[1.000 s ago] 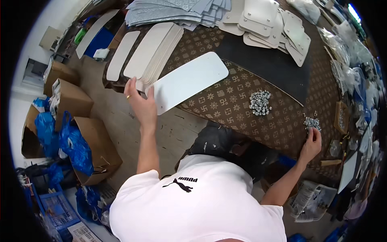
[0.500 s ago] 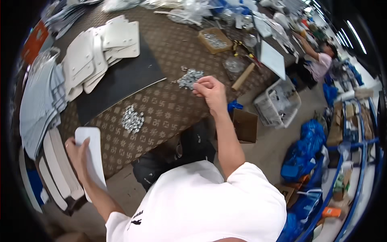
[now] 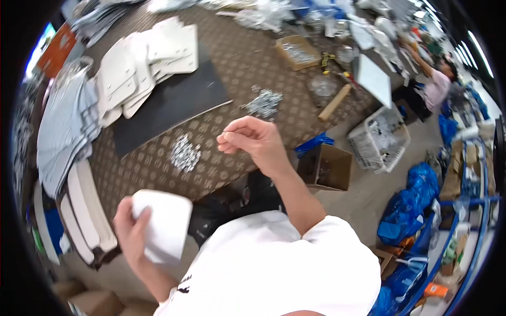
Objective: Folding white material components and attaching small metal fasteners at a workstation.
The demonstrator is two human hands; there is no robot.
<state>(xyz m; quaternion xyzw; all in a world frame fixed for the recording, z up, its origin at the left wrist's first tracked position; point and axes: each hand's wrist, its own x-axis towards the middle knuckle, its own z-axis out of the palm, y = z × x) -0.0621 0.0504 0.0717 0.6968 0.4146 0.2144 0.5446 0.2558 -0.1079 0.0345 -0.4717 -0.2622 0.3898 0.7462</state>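
Far left stacks: grey slatted sheets fan over the counter edge; long white rounded blades stand on edge below them, lower ends cut off by the dark rim.
Left hand: left hand grips a white panel, fingers wrapped over its near edge; the panel is flat, smooth, round-cornered, held low in front of the body just off the counter edge; its lower part is hidden behind the hand.
White plates: a loose heap of white plates, matt, rounded corners, overlapping a black mat.
Counter: counter covered in brown patterned cloth with small pale motifs.
Screw piles: two heaps of small bright metal screws, near pile and far pile; single pieces too small to make out.
Right hand: right hand hovers over the counter between the piles, fingertips pinched together, closed; whatever is pinched is too small to tell.
Floor right: open cardboard box, white wire basket, blue plastic bags.
Far right: another person at the counter end, blurred by the rim.
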